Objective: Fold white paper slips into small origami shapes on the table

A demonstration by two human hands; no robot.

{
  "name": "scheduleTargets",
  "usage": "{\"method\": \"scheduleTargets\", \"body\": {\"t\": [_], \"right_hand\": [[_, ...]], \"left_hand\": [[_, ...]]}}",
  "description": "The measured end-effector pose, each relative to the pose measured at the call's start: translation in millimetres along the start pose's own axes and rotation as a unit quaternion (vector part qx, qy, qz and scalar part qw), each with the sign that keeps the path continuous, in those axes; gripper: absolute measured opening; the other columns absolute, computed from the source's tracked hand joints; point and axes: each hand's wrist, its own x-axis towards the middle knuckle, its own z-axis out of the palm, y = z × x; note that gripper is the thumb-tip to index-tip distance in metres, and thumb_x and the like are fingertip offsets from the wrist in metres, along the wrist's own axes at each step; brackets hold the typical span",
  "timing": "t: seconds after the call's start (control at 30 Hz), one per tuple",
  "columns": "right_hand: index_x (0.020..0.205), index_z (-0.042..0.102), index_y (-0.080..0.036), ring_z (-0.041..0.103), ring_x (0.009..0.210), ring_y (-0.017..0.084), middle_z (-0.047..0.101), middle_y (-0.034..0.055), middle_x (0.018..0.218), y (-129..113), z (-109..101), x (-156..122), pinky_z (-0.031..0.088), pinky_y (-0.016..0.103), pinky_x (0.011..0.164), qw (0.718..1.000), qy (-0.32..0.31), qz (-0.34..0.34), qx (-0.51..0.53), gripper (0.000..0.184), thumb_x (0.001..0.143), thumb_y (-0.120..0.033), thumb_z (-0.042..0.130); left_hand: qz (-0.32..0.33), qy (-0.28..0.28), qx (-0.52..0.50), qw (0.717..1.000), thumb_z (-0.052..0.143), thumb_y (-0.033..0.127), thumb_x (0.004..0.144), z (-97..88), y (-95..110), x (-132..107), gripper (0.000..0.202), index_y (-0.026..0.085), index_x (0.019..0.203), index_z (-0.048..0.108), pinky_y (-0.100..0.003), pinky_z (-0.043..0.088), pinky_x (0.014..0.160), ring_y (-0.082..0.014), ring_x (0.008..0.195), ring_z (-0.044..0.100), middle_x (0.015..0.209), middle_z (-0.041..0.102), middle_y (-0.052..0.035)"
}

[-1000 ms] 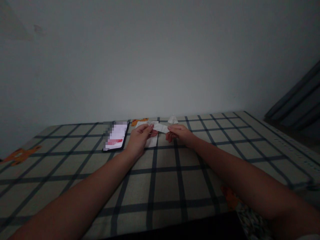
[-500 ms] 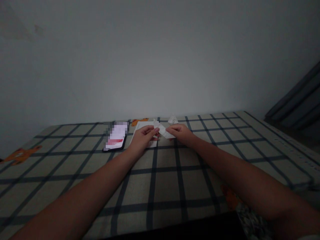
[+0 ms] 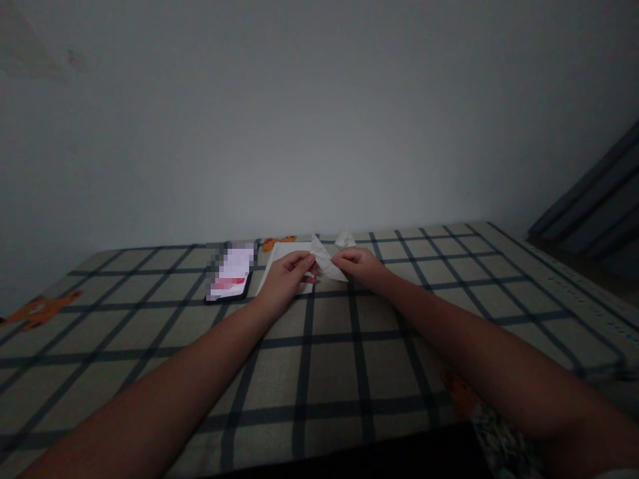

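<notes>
A folded piece of white paper [image 3: 326, 263] is held up between my two hands, one pointed corner rising at its left and another pointing down to the right. My left hand [image 3: 289, 271] pinches its left edge between thumb and forefinger. On the other side, my right hand [image 3: 363, 265] grips the right edge with closed fingertips. Below and behind my left hand lies a flat white sheet or pad [image 3: 276, 254], partly covered by the hand. Just beyond my right hand stands another small folded white paper piece [image 3: 345, 239].
A phone [image 3: 232, 273] with a lit, blurred screen lies left of the pad. The checked cloth [image 3: 329, 359] with orange bear prints covers the surface, which meets a bare wall [image 3: 319, 133] at the back. Dark grey folded fabric [image 3: 594, 193] is at the far right.
The paper between my hands has turned and now shows a broader triangular face, its right corner pointing lower. My hands have barely shifted; the phone and the other folded piece stay put.
</notes>
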Motion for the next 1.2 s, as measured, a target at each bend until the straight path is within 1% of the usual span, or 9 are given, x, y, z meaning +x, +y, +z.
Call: {"method": "scheduleTargets", "body": {"t": [0.23, 0.37, 0.47, 0.53, 0.67, 0.77, 0.87, 1.0, 1.2], "right_hand": [[0.065, 0.058, -0.012, 0.046, 0.057, 0.009, 0.053, -0.0002, 0.059, 4.2, 1.5, 1.4, 0.033, 0.020, 0.053, 0.999, 0.026, -0.011, -0.044, 0.025, 0.076, -0.033, 0.049], [0.067, 0.060, -0.012, 0.044, 0.054, 0.008, 0.053, -0.0001, 0.058, 2.2, 2.8, -0.3, 0.030, 0.020, 0.050, 0.996, 0.054, -0.022, -0.073, 0.026, 0.075, -0.033, 0.049], [0.068, 0.061, -0.012, 0.041, 0.050, 0.007, 0.051, -0.0013, 0.055, -0.5, 3.5, -1.9, 0.027, 0.020, 0.048, 0.989, 0.068, -0.045, -0.125, 0.025, 0.075, -0.033, 0.050], [0.067, 0.061, -0.012, 0.040, 0.050, 0.007, 0.051, -0.0016, 0.054, -2.4, 3.6, -2.9, 0.026, 0.020, 0.048, 0.982, 0.069, -0.060, -0.163, 0.024, 0.076, -0.032, 0.050], [0.063, 0.058, -0.013, 0.040, 0.052, 0.007, 0.051, -0.0011, 0.055, -5.8, 3.4, -4.0, 0.026, 0.021, 0.050, 0.971, 0.064, -0.078, -0.216, 0.024, 0.076, -0.031, 0.050], [0.062, 0.056, -0.013, 0.041, 0.053, 0.007, 0.051, -0.0010, 0.056, -7.8, 3.1, -4.7, 0.026, 0.021, 0.051, 0.968, 0.064, -0.085, -0.229, 0.023, 0.076, -0.031, 0.051], [0.070, 0.057, -0.014, 0.043, 0.054, 0.008, 0.053, -0.0010, 0.059, -9.7, 3.9, -6.0, 0.026, 0.021, 0.051, 0.974, 0.030, -0.072, -0.211, 0.018, 0.076, -0.031, 0.051], [0.078, 0.055, -0.016, 0.045, 0.055, 0.008, 0.055, -0.0011, 0.062, -11.6, 6.6, -9.1, 0.027, 0.021, 0.052, 0.977, -0.019, -0.070, -0.201, 0.016, 0.075, -0.031, 0.053], [0.074, 0.055, -0.016, 0.045, 0.057, 0.008, 0.055, 0.0000, 0.065, -12.7, 8.9, -11.7, 0.026, 0.021, 0.053, 0.960, -0.019, -0.109, -0.257, 0.016, 0.076, -0.031, 0.053]], "left_hand": [[0.029, 0.014, -0.011, 0.999, 0.064, 0.034, 0.070, -1.6, -2.6, 1.7, 0.026, 0.015, 0.087, 0.058, -0.025, 0.051, 0.058, -0.0119, 0.068, 0.057, 0.077, 0.059, -0.0020], [0.025, -0.001, -0.024, 0.999, 0.063, 0.034, 0.071, -0.8, -2.6, 0.9, 0.029, 0.017, 0.093, 0.056, -0.026, 0.052, 0.058, -0.0124, 0.069, 0.058, 0.080, 0.058, -0.0021], [0.009, -0.018, -0.030, 0.999, 0.065, 0.033, 0.068, 0.8, -3.7, 0.1, 0.038, 0.017, 0.100, 0.052, -0.028, 0.053, 0.058, -0.0135, 0.069, 0.059, 0.082, 0.057, -0.0024], [0.003, -0.028, -0.025, 0.999, 0.068, 0.031, 0.065, 1.8, -4.9, -0.1, 0.041, 0.017, 0.100, 0.050, -0.030, 0.053, 0.060, -0.0142, 0.070, 0.060, 0.083, 0.057, -0.0026], [0.002, -0.016, -0.018, 1.000, 0.066, 0.029, 0.066, 2.2, -5.3, 0.4, 0.033, 0.016, 0.092, 0.052, -0.033, 0.053, 0.066, -0.0144, 0.071, 0.060, 0.079, 0.058, -0.0020], [0.000, -0.019, -0.005, 1.000, 0.060, 0.029, 0.069, 1.2, -4.0, 0.4, 0.029, 0.015, 0.094, 0.055, -0.033, 0.053, 0.068, -0.0156, 0.075, 0.060, 0.085, 0.061, -0.0043], [0.004, -0.026, 0.043, 0.999, 0.056, 0.027, 0.070, -0.1, -3.4, -0.7, 0.032, 0.016, 0.100, 0.058, -0.030, 0.052, 0.065, -0.0161, 0.075, 0.061, 0.089, 0.063, -0.0053], [0.008, -0.011, 0.130, 0.991, 0.053, 0.029, 0.072, -1.7, -5.9, -2.6, 0.033, 0.015, 0.101, 0.061, -0.026, 0.049, 0.057, -0.0164, 0.067, 0.062, 0.082, 0.067, -0.0055], [0.082, 0.000, 0.254, 0.964, 0.051, 0.038, 0.076, -4.2, -9.0, -4.2, 0.032, 0.016, 0.094, 0.066, -0.028, 0.047, 0.063, -0.0190, 0.073, 0.062, 0.083, 0.069, -0.0054]]}}
